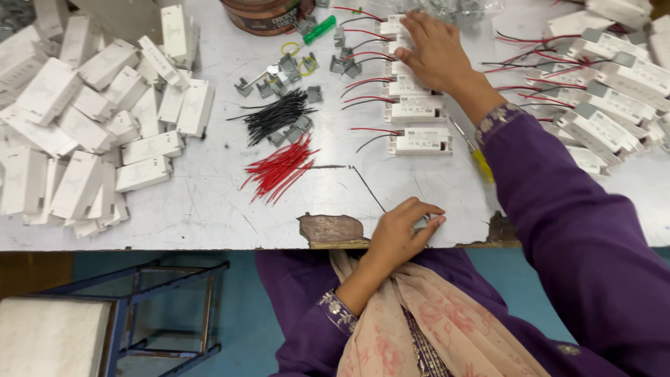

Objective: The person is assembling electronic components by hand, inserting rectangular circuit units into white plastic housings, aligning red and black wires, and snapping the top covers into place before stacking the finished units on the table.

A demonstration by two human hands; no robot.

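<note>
From the head camera, looking down, a person in purple sleeves works at a scratched white surface [209, 202].

The right hand [434, 50] reaches far across and lies flat on a row of small white boxes [417, 108]. The fingers are spread out and rest on top of the boxes near the far end of the row. The grip is open, not closed on anything. Each box is long and flat, with a grey label on top and a red wire and a black wire sticking out of its left end. The boxes sit one behind the other, close together, in the middle of the surface.

The left hand [405, 234] is at the near edge of the surface. Its fingers are curled tight around a small grey piece [421, 225]. Only a bit of that piece shows, so its shape is hard to tell.

A screwdriver with a yellow handle [481, 165] lies just beside the right arm. Left of the row lie a bunch of short red wires [280, 167] and a bunch of short black wires [278, 115]. Small grey clips [279, 73] are scattered behind them. A big heap of white box covers [91, 119] fills the left side. More wired boxes [607, 91] are piled on the right.
</note>
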